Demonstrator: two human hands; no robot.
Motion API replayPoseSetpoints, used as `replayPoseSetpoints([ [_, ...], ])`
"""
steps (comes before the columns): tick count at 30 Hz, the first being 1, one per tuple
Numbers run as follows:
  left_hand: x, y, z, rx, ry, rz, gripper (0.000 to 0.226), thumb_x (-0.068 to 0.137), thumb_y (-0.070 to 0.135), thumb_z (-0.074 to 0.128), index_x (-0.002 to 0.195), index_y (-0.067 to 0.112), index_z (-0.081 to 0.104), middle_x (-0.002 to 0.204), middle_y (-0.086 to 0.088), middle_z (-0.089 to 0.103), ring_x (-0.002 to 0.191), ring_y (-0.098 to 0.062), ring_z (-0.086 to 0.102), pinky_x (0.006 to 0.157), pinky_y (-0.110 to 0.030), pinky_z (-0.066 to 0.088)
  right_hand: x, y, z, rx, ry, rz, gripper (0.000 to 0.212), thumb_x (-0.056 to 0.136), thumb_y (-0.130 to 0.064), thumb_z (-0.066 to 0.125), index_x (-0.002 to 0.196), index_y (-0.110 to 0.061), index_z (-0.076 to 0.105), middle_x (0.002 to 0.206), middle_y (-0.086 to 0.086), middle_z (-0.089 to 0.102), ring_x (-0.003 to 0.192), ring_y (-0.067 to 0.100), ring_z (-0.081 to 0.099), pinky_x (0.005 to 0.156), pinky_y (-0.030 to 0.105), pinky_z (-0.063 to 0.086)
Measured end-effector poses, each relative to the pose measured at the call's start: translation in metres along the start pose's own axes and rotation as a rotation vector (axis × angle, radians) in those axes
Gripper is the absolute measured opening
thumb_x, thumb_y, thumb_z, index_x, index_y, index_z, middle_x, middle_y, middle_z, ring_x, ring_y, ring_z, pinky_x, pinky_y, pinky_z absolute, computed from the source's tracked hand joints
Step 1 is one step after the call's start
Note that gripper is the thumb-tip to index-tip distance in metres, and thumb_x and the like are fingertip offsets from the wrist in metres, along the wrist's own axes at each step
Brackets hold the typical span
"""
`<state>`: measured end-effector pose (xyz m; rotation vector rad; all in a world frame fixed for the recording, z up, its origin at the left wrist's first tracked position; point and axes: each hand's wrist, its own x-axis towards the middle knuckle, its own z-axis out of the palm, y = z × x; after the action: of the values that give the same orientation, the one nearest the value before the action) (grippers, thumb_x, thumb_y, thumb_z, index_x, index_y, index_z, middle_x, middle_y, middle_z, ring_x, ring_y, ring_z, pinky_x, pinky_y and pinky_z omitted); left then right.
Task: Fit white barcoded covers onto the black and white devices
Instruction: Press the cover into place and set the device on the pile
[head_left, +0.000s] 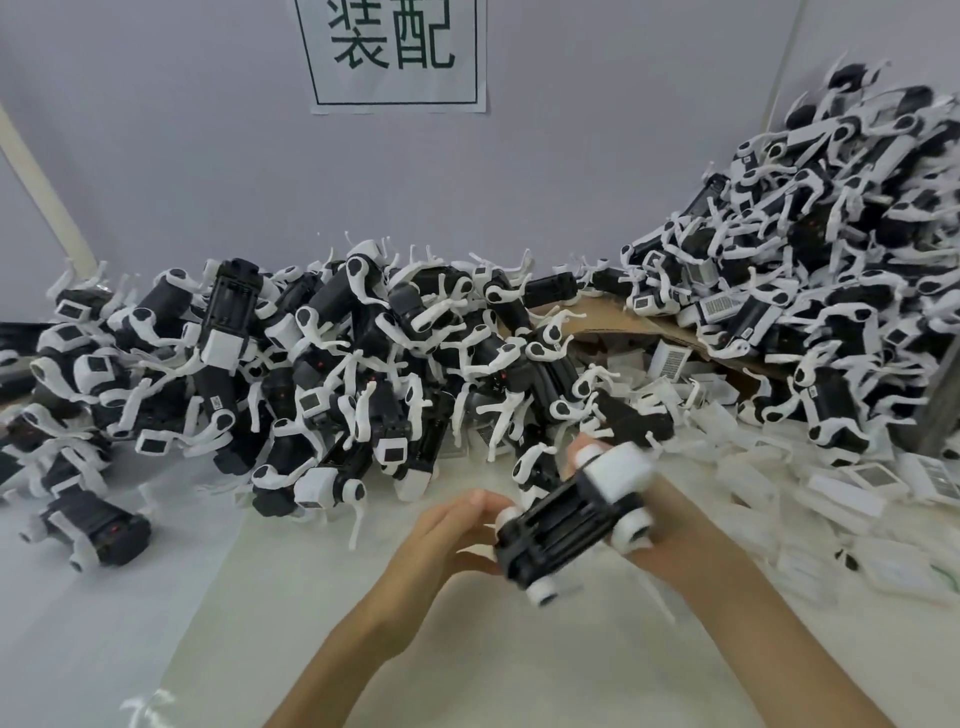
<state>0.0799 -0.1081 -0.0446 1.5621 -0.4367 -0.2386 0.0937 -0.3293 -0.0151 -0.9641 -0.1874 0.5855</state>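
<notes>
- Behind the held device (566, 525), across the white table (337, 613), a long heap of devices (311, 364) lies tangled, black bodies with white legs sticking out at every angle.
- Right of and behind the held device, a taller heap (841, 249) climbs against the wall, partly resting on a bent sheet of cardboard (618, 322).
- Just right of the held device, loose white covers (841, 499) are strewn flat on the table; some show a barcode label, and more lie under the cardboard's edge.
- Far above the held device, a paper sign (397, 52) with two large printed characters is stuck to the wall.
- Nearest devices of the long heap crowd close behind the held device, one almost touching the fingertips.
- Held device: lifted off the table, tilted, its white end up and away, its black slotted body facing the camera, white round feet at the corners; it is blurred.
- Right hand (670, 545): under the held device, cradling it, fingers curled round the far side with tips showing above the white end.
- Left hand (457, 530): just left of the held device, fingers nearly straight and together, tips touching its near end, thumb spread below.
</notes>
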Motion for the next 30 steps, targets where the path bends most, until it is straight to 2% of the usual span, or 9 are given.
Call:
replayPoseSetpoints([
  [2,-0.001,0.001,0.002,0.101,-0.056,-0.064,0.043,0.093,0.056,0.045,0.086,0.028,0.076,0.090,0.009,0.071,0.087,-0.006,0.063,0.076,-0.014,0.046,0.006,0.008,0.010,-0.461,0.144,-0.030,0.015,0.074,-0.024,0.079,0.063,-0.025,0.069,0.058,-0.008,0.051,0.043,0.002,0.045,0.037,0.010,0.022],
  [4,-0.003,0.002,0.006,0.169,-0.163,-0.092,0.055,0.088,0.069,0.051,0.084,0.019,0.073,0.086,0.003,0.067,0.085,-0.010,0.060,0.081,-0.020,0.043,0.015,0.016,0.013,-0.570,0.258,-0.185,0.018,0.080,-0.022,0.075,0.066,-0.020,0.065,0.063,-0.005,0.052,0.053,0.005,0.049,0.049,0.017,0.039],
  [7,-0.009,0.002,0.008,0.049,-0.211,-0.159,0.083,0.073,0.079,0.062,0.090,-0.001,0.068,0.089,-0.012,0.061,0.088,-0.022,0.055,0.088,-0.036,0.040,0.024,0.026,0.011,-0.699,0.304,-0.262,0.021,0.089,-0.013,0.073,0.071,-0.012,0.063,0.059,-0.007,0.055,0.053,0.005,0.048,0.055,0.017,0.040],
  [13,-0.008,0.011,0.003,-0.098,-0.313,-0.284,0.050,0.057,0.049,0.079,0.069,0.000,0.076,0.064,-0.011,0.064,0.061,-0.020,0.063,0.069,-0.022,0.048,0.022,0.025,0.004,-0.868,0.351,-0.514,0.027,0.098,-0.014,0.062,0.072,-0.018,0.066,0.059,-0.008,0.057,0.056,0.006,0.051,0.057,0.017,0.041],
  [15,-0.005,0.010,-0.001,-0.371,-0.215,-0.312,0.052,0.053,0.042,0.091,0.082,0.001,0.077,0.065,-0.016,0.069,0.054,-0.023,0.067,0.057,-0.025,0.054,0.018,0.014,-0.003,-0.966,0.463,-0.669,0.025,0.091,-0.025,0.064,0.067,-0.022,0.064,0.060,-0.005,0.059,0.058,0.004,0.051,0.057,0.019,0.040],
  [17,-0.006,0.012,-0.006,-0.539,-0.145,-0.230,0.054,0.080,0.048,0.075,0.104,0.000,0.070,0.074,-0.024,0.068,0.060,-0.030,0.067,0.061,-0.032,0.056,0.013,0.007,-0.013,-1.082,0.543,-0.730,0.031,0.087,-0.035,0.065,0.063,-0.017,0.059,0.058,-0.001,0.054,0.056,0.005,0.046,0.056,0.023,0.036],
  [23,0.002,0.009,-0.023,-0.671,0.265,-0.115,0.044,0.086,0.046,0.055,0.101,0.013,0.080,0.087,-0.016,0.074,0.071,-0.024,0.072,0.070,-0.038,0.058,0.013,0.013,-0.030,-1.652,0.672,-0.201,0.038,0.065,-0.056,0.078,0.073,-0.029,0.053,0.070,-0.012,0.061,0.063,0.004,0.055,0.057,0.024,0.043],
  [26,0.002,0.009,-0.027,-0.672,0.329,-0.096,0.048,0.094,0.050,0.050,0.119,0.014,0.069,0.098,-0.012,0.076,0.077,-0.019,0.072,0.077,-0.035,0.044,0.014,0.014,-0.029,-1.527,0.671,-0.235,0.025,0.072,-0.028,0.076,0.081,-0.035,0.054,0.076,-0.012,0.065,0.065,0.004,0.058,0.064,0.030,0.050],
  [30,-0.001,0.011,-0.026,-0.596,0.260,-0.077,0.048,0.095,0.055,0.047,0.115,0.021,0.076,0.112,-0.010,0.075,0.087,-0.016,0.071,0.079,-0.033,0.042,0.012,0.005,-0.019,-1.033,0.518,-0.314,0.022,0.083,-0.010,0.077,0.093,-0.026,0.066,0.081,0.001,0.073,0.077,0.020,0.066,0.072,0.028,0.048],
])
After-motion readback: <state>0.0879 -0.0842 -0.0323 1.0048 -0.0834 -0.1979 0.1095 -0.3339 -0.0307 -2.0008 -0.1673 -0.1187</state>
